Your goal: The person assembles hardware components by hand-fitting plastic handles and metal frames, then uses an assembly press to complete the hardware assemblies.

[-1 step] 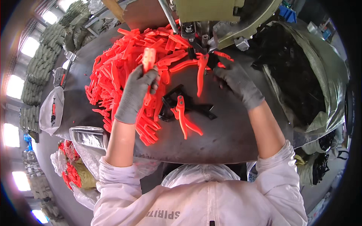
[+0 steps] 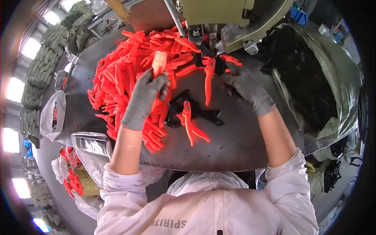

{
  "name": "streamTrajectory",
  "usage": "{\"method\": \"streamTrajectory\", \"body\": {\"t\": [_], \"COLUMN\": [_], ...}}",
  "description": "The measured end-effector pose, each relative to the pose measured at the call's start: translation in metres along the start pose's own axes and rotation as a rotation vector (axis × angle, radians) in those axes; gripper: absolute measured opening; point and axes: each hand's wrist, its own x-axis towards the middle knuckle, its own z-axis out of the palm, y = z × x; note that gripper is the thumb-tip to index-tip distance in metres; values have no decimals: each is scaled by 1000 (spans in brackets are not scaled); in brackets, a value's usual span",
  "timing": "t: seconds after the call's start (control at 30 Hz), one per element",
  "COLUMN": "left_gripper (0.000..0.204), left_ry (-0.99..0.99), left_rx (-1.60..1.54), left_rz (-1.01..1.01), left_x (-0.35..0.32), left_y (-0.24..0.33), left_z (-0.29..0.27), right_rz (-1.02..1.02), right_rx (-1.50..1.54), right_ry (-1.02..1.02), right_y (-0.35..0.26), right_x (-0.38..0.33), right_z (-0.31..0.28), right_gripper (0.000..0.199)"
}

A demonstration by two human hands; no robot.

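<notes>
My left hand (image 2: 150, 89), in a grey glove, is closed round a red plastic handle piece (image 2: 159, 62) that sticks up over the heap. Beneath and behind it lies a large pile of similar red handle pieces (image 2: 117, 74). My right hand (image 2: 246, 84), also gloved, is beside the machine head with its fingers loosely curled and apart; nothing shows in them. Just past its fingertips is a small red piece (image 2: 232, 60). A red plier-like tool (image 2: 209, 80) sits under the machine head. Another red plier-like tool (image 2: 188, 121) lies nearer me, against black parts (image 2: 207, 115).
The green machine (image 2: 215, 11) stands at the far edge of the dark table (image 2: 243, 145). An open sack of black parts (image 2: 309, 74) is on the right. Plastic bags with red pieces (image 2: 73, 182) stand below the table's left side.
My left hand has shifted slightly right with the red handle piece. My right hand has drawn back a little from the machine head, and the red tool there has dropped slightly.
</notes>
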Motion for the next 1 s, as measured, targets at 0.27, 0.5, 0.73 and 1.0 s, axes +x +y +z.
{"method": "streamTrajectory", "body": {"t": [0.27, 0.5, 0.73, 1.0], "left_gripper": [33, 34, 31, 29], "left_ry": [-355, -570, -446, -455], "left_rx": [26, 44, 176, 262], "left_rz": [-131, -96, -48, -135], "left_x": [-4, 5, 8, -19], "left_y": [8, 16, -23, -33], "left_z": [37, 64, 101, 63], "right_rz": [159, 43, -85, 51], "right_rx": [118, 161, -724, -973], "right_ry": [-13, 7, 465, 673], "right_y": [14, 17, 21, 32], "right_x": [-5, -6, 6, -36], "right_z": [0, 14, -102, -117], "right_gripper": [43, 35, 34, 32]}}
